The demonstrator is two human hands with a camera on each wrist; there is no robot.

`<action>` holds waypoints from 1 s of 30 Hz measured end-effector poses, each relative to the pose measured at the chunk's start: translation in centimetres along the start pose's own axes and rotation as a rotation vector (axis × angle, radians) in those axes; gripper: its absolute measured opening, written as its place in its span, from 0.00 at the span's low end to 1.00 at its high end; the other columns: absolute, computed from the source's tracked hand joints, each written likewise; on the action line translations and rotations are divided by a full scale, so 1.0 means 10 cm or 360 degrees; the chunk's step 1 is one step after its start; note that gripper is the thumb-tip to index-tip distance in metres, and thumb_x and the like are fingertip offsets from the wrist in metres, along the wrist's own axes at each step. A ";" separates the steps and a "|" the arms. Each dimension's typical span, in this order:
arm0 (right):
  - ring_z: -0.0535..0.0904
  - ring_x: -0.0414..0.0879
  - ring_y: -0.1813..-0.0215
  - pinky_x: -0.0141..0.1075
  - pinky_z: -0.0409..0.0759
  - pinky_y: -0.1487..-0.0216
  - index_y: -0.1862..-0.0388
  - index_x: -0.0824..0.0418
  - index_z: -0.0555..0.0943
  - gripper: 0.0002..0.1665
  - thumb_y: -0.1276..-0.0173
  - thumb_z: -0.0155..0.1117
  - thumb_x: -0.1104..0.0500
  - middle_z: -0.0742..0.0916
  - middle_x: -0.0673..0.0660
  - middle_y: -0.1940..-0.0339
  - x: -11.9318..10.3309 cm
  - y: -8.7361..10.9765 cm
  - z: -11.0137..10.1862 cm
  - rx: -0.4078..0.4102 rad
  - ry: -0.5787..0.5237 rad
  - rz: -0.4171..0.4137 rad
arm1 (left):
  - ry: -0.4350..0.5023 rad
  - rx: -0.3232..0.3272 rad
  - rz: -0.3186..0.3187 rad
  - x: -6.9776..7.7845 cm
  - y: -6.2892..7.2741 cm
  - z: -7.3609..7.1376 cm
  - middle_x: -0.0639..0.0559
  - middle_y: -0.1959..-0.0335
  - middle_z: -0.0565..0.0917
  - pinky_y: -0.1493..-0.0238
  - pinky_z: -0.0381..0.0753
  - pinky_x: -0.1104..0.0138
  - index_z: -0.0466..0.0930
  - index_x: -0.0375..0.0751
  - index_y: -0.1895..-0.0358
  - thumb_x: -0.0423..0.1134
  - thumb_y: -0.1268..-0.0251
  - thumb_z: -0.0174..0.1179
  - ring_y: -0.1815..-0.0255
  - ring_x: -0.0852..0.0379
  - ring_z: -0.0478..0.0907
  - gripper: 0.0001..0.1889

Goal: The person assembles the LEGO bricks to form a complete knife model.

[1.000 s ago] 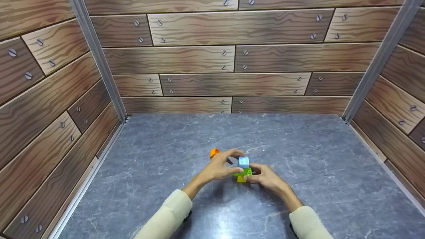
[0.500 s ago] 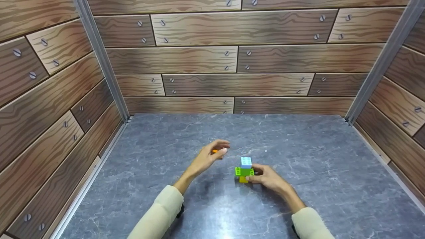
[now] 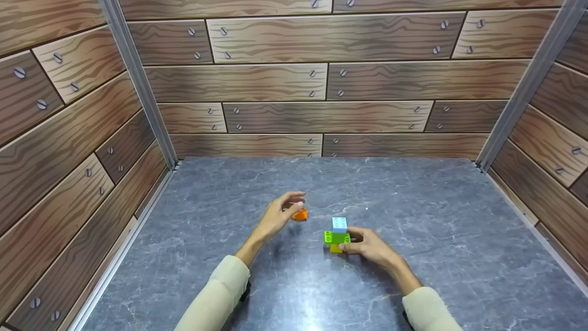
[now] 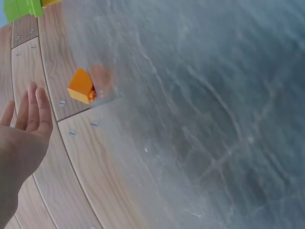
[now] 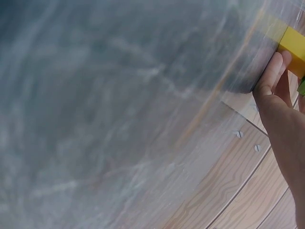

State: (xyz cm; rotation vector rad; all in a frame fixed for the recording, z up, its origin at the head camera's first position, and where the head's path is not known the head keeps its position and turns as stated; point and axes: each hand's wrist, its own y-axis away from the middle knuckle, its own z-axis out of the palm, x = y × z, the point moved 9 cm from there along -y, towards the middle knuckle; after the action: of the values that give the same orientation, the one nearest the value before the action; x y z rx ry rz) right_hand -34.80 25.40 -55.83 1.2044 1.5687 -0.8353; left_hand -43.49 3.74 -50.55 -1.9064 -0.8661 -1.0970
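In the head view my left hand [image 3: 278,214] hovers beside an orange toy brick [image 3: 301,215] lying on the tabletop, its thumb partly overlapping the brick in sight. From the left wrist view, that hand [image 4: 26,126] has its fingers extended and apart from the orange brick [image 4: 80,88], which has one curved side. My right hand [image 3: 371,244] grips a small stack of toy bricks at its right side. The stack stands upright: a yellow brick [image 3: 336,248] at the bottom, green bricks [image 3: 339,238] in the middle, a light blue brick [image 3: 339,224] on top. The right wrist view shows fingertips against the yellow brick [image 5: 291,47].
A grey marbled tabletop [image 3: 220,197] lies under both hands. Wood-patterned panels close it in at the back [image 3: 271,82], the left [image 3: 69,184] and the right [image 3: 546,161], with metal posts [image 3: 142,87] at the corners.
My left hand has moved off the stack, leftward and slightly away, to the orange brick. My right hand stays on the stack, which has barely shifted.
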 end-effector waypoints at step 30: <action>0.84 0.53 0.44 0.45 0.84 0.42 0.29 0.72 0.74 0.33 0.30 0.70 0.64 0.85 0.67 0.42 0.00 0.01 0.01 -0.0019 -0.0096 -0.0011 | -0.0355 0.0061 -0.0222 -0.25 -0.24 -0.02 0.40 0.40 0.85 0.50 0.84 0.56 0.84 0.42 0.37 0.37 0.25 0.64 0.55 0.50 0.84 0.17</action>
State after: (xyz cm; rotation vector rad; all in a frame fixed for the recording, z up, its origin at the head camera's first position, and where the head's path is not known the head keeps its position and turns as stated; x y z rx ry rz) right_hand -34.67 25.30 -55.89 1.1555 1.5278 -0.8577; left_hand -46.60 4.26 -52.06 -1.9864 -1.1507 -0.9515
